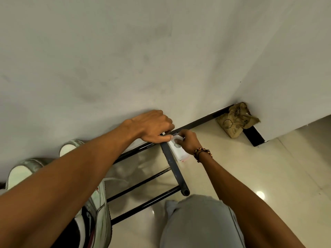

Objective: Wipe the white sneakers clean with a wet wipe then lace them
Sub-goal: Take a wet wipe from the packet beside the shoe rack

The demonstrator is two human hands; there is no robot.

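Your right hand [188, 140] grips the wipe pack [176, 152] — steady it while your left hand [154, 127] pinches its flap, and peel slowly.

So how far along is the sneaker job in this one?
Early: nothing looks wiped or laced yet. Both hands, left hand and right hand, are at the white wet-wipe packet beside the black metal shoe rack, apparently pulling out a wipe. The white sneakers sit untouched on the rack, so wiping and lacing remain.

Soft indoor light, floor [259, 176] glare, perhaps slight blur.
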